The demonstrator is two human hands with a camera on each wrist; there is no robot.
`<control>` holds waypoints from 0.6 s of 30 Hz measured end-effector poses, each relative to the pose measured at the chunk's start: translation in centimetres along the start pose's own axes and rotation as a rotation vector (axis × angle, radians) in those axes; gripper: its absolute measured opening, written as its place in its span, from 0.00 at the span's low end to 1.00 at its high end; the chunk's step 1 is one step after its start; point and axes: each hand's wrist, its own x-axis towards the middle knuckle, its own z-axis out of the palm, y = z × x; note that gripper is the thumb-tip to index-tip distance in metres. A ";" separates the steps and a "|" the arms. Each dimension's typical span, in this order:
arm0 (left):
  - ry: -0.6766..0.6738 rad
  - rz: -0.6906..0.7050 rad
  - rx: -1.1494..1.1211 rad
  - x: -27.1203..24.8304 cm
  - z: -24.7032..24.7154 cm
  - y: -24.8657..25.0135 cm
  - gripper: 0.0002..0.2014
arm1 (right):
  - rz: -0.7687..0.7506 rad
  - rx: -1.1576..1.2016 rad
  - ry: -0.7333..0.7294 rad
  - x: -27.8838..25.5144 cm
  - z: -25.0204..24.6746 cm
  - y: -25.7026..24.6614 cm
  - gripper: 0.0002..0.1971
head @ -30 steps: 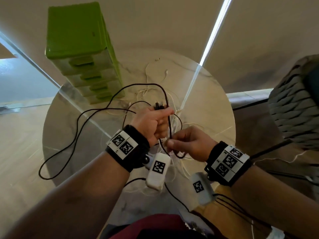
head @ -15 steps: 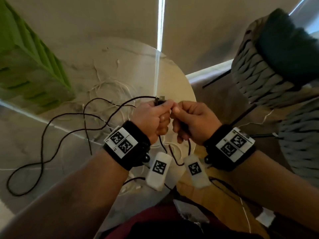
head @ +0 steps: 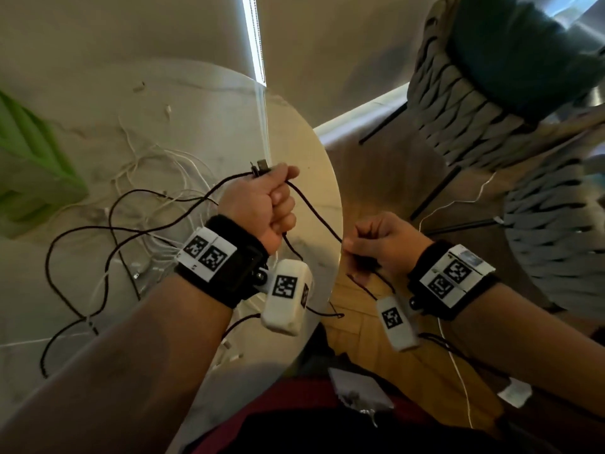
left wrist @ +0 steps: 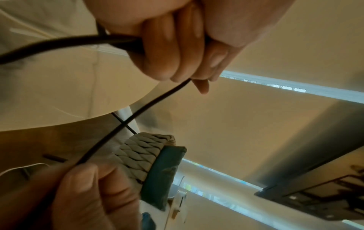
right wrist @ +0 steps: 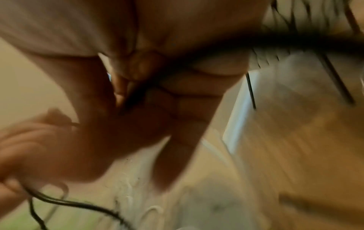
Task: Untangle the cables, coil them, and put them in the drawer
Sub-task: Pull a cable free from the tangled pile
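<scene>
Head view: coiling step; left hand (head: pixel 262 204) fists black cable (head: pixel 314 211), right hand (head: pixel 383 247) at 4 o'clock pinches it; next loop back.

Round surface (head: pixel 294 132) occupies the left and centre of the head view. Drawer unit (head: pixel 29 172) stands at its far left. Tangled thin cables (head: pixel 154 165) lie on the surface right of the unit. A thicker cable (head: pixel 314 209) spans between left hand (head: pixel 262 204), above the surface, and right hand (head: pixel 383 247), beyond its edge. Woven chair (head: pixel 474 103) stands right of the surface.
</scene>
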 end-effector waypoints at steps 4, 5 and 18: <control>-0.028 -0.074 0.189 -0.2 1.2 -2.9 0.10 | -0.180 0.118 0.090 1.9 1.7 -0.8 0.09; -0.026 -0.075 0.207 -0.3 1.4 -3.3 0.10 | -0.219 0.123 0.117 2.5 2.3 -0.9 0.06; 0.089 -0.006 0.119 -1.6 -0.9 -2.1 0.11 | -0.206 0.041 0.000 4.7 3.4 -0.5 0.13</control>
